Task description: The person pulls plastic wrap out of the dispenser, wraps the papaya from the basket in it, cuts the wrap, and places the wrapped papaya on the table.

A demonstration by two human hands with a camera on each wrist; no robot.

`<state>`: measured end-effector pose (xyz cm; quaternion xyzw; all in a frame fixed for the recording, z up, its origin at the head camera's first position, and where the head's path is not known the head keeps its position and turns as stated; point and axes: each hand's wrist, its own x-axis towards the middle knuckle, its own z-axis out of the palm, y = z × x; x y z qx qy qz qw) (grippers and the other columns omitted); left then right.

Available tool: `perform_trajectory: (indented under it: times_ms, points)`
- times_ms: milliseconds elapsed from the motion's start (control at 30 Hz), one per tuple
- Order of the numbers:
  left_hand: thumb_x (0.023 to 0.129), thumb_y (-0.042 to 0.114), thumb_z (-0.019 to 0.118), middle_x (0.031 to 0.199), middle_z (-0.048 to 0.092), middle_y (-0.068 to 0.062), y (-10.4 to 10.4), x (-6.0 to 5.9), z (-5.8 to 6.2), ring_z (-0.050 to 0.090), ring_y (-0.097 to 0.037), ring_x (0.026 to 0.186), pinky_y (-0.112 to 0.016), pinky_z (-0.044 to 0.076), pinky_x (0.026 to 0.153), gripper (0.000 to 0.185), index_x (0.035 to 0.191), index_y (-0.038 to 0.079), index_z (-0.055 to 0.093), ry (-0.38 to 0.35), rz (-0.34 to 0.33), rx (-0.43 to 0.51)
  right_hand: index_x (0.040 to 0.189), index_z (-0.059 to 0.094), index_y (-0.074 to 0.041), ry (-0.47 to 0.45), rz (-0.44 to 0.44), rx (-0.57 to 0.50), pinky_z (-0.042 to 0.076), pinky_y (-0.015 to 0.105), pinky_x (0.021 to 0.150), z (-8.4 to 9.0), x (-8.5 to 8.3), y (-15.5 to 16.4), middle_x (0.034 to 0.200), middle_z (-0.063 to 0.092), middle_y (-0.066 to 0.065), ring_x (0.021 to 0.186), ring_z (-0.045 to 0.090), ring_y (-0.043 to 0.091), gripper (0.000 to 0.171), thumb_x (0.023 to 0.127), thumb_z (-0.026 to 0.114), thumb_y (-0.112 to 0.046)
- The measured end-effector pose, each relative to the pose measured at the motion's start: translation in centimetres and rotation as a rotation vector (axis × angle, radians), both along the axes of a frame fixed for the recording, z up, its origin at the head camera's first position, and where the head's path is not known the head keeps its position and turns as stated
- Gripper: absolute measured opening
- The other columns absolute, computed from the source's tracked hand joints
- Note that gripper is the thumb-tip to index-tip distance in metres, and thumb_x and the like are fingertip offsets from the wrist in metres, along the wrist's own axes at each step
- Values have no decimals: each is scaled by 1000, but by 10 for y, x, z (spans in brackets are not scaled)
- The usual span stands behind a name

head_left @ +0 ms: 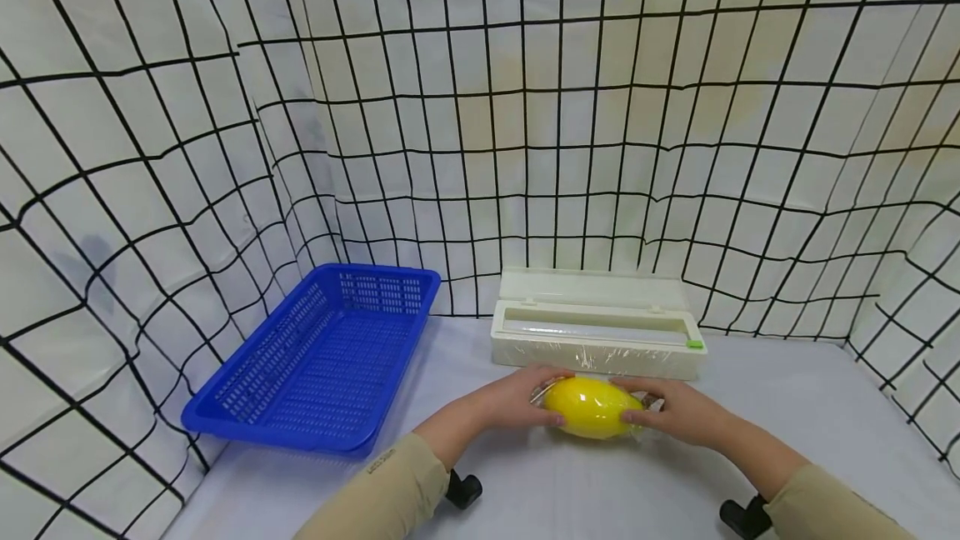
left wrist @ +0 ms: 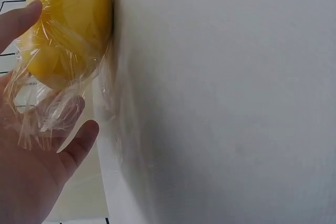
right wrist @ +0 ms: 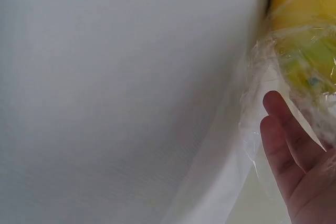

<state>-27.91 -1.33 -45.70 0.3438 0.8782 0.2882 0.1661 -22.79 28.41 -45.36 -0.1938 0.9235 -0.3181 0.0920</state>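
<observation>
- Chief risk, in my judgement: the glossy yellow lemon-shaped object in crinkled clear film (head_left: 592,408), in front of the long white box with its lid raised (head_left: 592,354), could roll or slip, since its curved body is smooth and the film loose.
- Likely second: the film (right wrist: 262,59) could tear, bunch or come away if the two ends are pulled unevenly, because slack folds stand off the surface.
- A careless forward push might also knock the box, which sits just beyond the hands.
- The left hand (head_left: 525,398), before the box's left part, grips one end lightly, thumb on the near side and forefinger over the top; other fingers spread among the film.
- The right hand (head_left: 686,411), before the box's right part, pinches the opposite end likewise, two fingers (right wrist: 281,153) stretched out free.
- Whether the yellow piece touches the white tabletop (head_left: 780,407) before the box, I cannot tell.
- Its shape is a plump oval, tapering at the ends, greenish towards the right tip.
- The box is hard and oblong, with a pale roll (head_left: 592,332) inside and a green tab (head_left: 695,344) at its right end.
- Left of the box lies a blue perforated plastic basket (head_left: 322,373), rectangular with sloping walls.
</observation>
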Motion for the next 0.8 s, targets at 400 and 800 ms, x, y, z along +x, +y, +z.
perform_trajectory:
  times_ms: [400,800]
  points:
    - [86,47,74,153,40,0,-8,4,5,40,-22,139,-46,33,113,82,154,27,34,-26,56,36,145,51,-19,18,-71,8,54,36,77,9,0,14,127,63,11,101,62,22,64,90,69,-47]
    - [93,50,64,143,51,7,-8,5,19,53,-16,123,-44,46,100,61,147,29,46,56,152,26,134,62,-13,203,-201,2,53,28,75,18,9,41,128,62,10,96,62,18,51,91,71,-40]
